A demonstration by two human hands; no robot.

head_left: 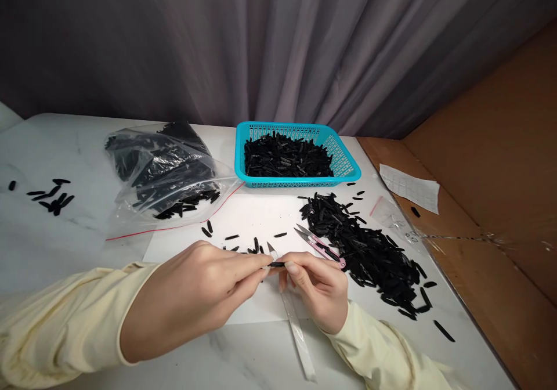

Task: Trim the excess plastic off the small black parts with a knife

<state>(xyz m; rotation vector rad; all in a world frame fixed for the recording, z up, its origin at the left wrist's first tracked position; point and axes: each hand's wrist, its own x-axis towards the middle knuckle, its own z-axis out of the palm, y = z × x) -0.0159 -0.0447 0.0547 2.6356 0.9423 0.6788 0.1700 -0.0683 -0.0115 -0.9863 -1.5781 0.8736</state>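
Observation:
My left hand [204, 288] and my right hand [319, 285] meet at the front middle of the table, both closed in a pinch. Between their fingertips is a small, slim black piece [277, 264], held level. Beneath the fingers, a narrow tool with a white handle [298, 338] runs toward me, and a dark pointed tip [270, 247] shows beyond them. Whether my right hand also grips this tool, I cannot tell. Just past my right hand, pink-handled snips [311, 240] lie against a heap of black pieces [361, 245]. Several loose black pieces [256, 244] lie beyond my left fingers.
A blue basket [300, 179] of black pieces stands at the back. Left of it lies a clear zip bag [169, 169] with more inside. A small group [56, 198] is at far left. Cardboard [491, 251] borders the right, with a paper slip [409, 187] on it.

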